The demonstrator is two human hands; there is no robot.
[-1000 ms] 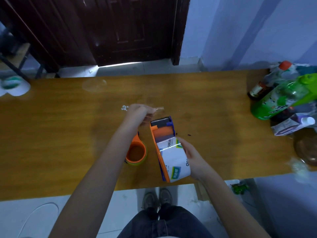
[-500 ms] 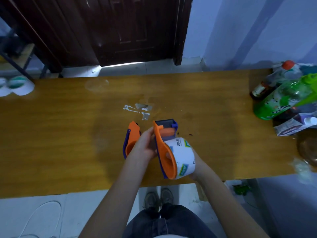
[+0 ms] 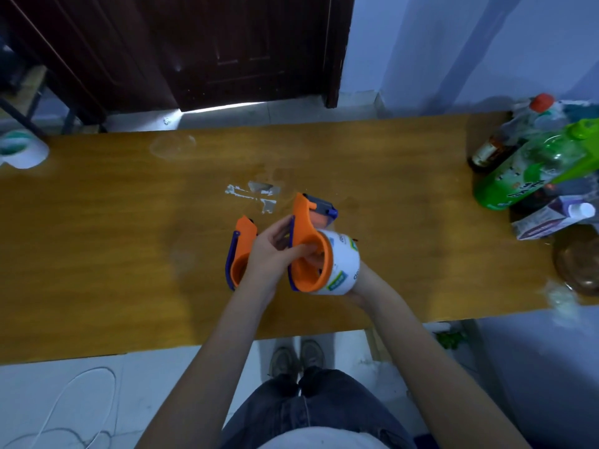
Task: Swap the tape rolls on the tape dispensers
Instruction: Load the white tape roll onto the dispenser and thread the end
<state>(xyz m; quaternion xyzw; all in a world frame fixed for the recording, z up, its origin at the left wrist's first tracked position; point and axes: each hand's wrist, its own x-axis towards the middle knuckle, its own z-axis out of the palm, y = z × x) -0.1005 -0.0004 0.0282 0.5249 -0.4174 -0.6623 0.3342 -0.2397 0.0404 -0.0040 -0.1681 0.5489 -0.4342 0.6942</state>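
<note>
now left hand (image 3: 275, 254) fingers clamp orange dispenser (image 3: 309, 251); right hand (image 3: 356, 286) cups its white tape roll (image 3: 343, 267) beneath

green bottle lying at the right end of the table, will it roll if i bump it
Probably. The green bottle lies on its side and is round, so it could roll. The carton and dark bottle beside it may stop it. It looks like thin clear plastic, so likely light.
</note>
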